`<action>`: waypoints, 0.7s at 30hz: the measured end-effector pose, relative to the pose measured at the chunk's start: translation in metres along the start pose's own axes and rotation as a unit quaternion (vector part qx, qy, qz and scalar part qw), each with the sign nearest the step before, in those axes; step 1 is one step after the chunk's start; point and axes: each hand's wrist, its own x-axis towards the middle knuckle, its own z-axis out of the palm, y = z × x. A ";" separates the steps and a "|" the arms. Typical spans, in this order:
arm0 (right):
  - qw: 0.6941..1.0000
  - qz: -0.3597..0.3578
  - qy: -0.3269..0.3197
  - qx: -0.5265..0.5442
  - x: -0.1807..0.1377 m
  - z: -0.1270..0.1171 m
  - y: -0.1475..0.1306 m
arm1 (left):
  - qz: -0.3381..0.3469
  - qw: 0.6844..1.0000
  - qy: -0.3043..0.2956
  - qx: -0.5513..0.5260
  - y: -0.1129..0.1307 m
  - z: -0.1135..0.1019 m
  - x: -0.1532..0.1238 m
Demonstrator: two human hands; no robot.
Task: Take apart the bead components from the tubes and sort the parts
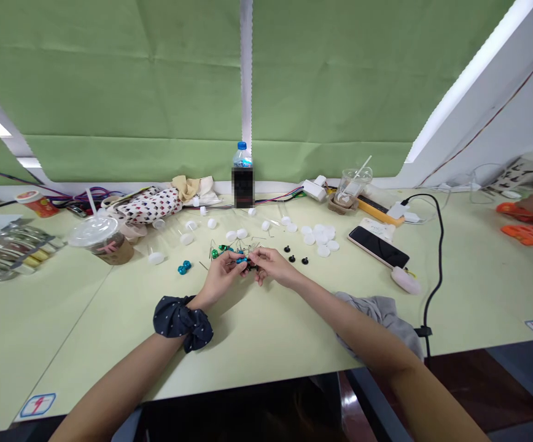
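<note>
Over the middle of the table, my left hand (220, 279) pinches a small blue and black part (242, 261) between thumb and fingers. My right hand (276, 267) closes on the same part from the other side, its fingertips covering much of it. Just beyond the hands lie small green parts (215, 252) and thin bent metal rods (270, 232). A few loose blue parts (184, 267) sit left of my left hand. Right of my right hand are small black pieces with stems (291, 258). The exact kind of the held part is too small to tell.
White round discs (319, 237) and clear tubes with white caps (156, 258) lie around. A lidded drink cup (105, 239) stands left, a bottle (242, 156) at the back. A phone (379, 247) and black cable (440, 245) are right. Another person's hand holds orange-handled scissors (524, 234).
</note>
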 end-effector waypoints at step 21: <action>0.999 0.032 0.018 0.019 0.001 0.005 0.002 | -0.008 1.000 0.012 0.000 0.002 0.001 0.000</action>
